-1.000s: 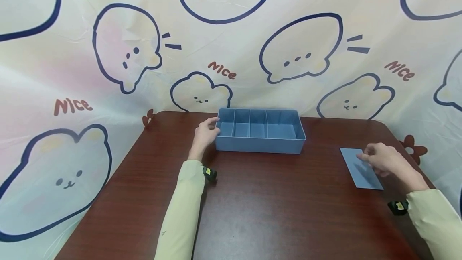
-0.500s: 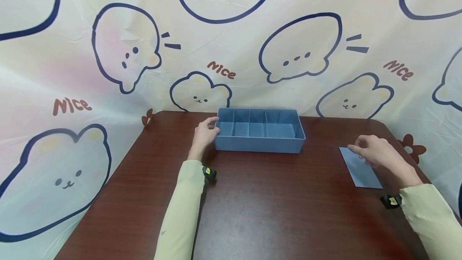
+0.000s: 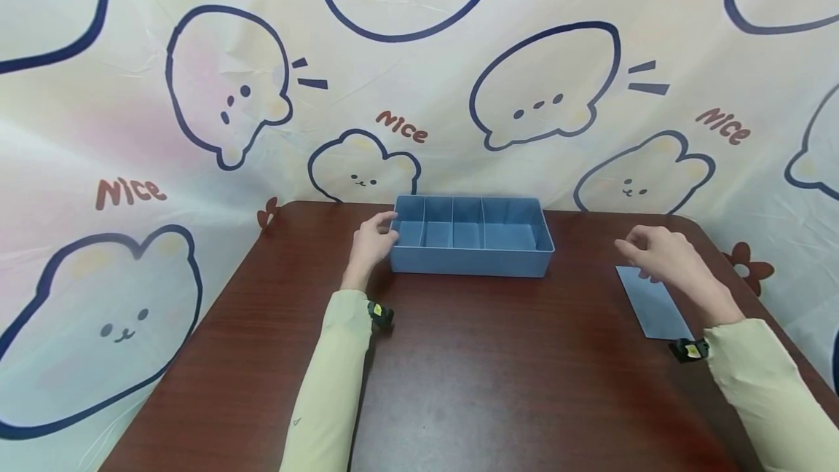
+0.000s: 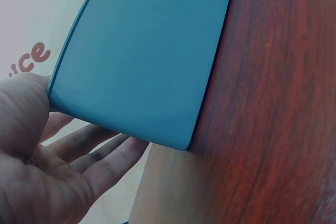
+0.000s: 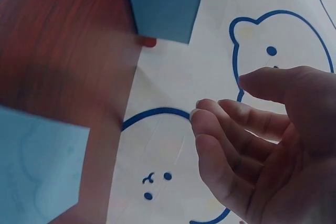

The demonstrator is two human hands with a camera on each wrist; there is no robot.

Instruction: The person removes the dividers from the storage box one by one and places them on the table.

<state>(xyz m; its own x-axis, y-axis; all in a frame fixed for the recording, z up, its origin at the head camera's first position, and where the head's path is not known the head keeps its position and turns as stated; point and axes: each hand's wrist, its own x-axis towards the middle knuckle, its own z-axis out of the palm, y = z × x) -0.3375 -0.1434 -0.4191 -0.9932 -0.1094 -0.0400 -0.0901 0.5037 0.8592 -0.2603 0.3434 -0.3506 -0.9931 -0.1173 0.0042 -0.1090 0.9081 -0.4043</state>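
Observation:
A blue box (image 3: 468, 262) with several compartments stands at the back of the brown table. At its left end is my left hand (image 3: 371, 245), the thumb at the rim and the fingers against the outside of the end wall, as the left wrist view shows. On the right lies a flat blue rectangular sheet (image 3: 655, 306). Above its far end hovers my right hand (image 3: 660, 257), fingers loosely bent, thumb and index near each other with nothing between them. In the right wrist view the right hand (image 5: 252, 145) is apart from both the box (image 5: 167, 9) and the sheet (image 5: 39, 169).
The brown wooden table (image 3: 472, 384) reaches to a patterned cloth (image 3: 446, 93) hung behind and at both sides. Each wrist wears a small dark strap device (image 3: 380, 314).
My right hand has moved left and toward the far end of the sheet, its fingers rising off it. The sheet, the box and my left hand stay in place.

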